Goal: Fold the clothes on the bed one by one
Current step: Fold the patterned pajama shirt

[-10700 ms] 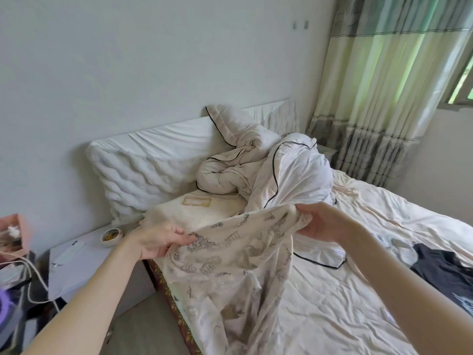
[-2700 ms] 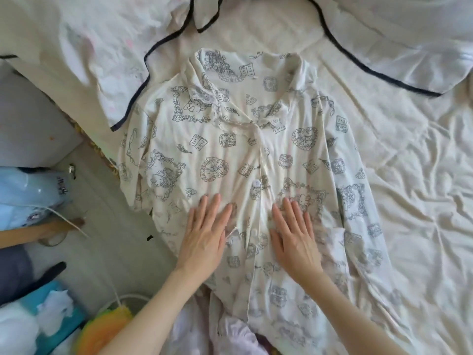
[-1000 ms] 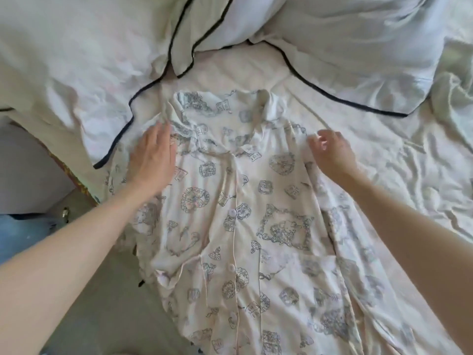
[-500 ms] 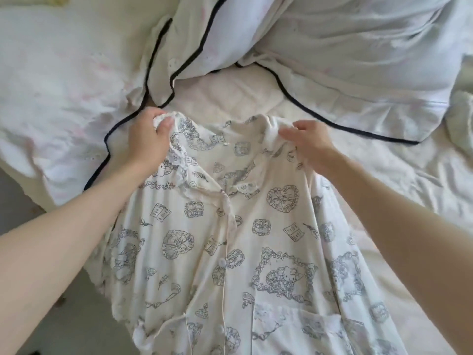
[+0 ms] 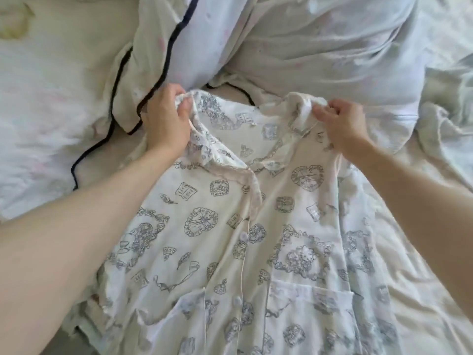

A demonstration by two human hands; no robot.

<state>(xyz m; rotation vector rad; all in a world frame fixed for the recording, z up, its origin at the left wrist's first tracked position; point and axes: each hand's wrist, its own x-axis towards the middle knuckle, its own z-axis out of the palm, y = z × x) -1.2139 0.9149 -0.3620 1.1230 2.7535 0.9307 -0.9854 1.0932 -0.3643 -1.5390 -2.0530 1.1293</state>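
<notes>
1. Two hands hold one shirt [image 5: 230, 239] by its shoulders, at the top of the garment.
2. Left hand [image 5: 166, 119], at about 11 o'clock from the shirt's middle, has its fingers curled and its thumb pinching a bunch of fabric at the shoulder edge.
3. Right hand [image 5: 343, 124], at about 1 o'clock, has its fingers curled round the fabric beside the collar [image 5: 279, 152], knuckles up.
4. The shirt lies front up on the bed [image 5: 422, 278], buttoned down the middle, with a grey drawn pattern on pale cloth and a pocket [image 5: 307, 298] at about 4 o'clock.
5. Its top edge is lifted slightly between the hands; the lower part lies flat, running off the bottom of the view.
6. A quilt [image 5: 320, 47] with dark piping lies bunched at 12 o'clock, touching the shirt's top edge.
7. A pillow [image 5: 51, 98] sits at 10 o'clock.
</notes>
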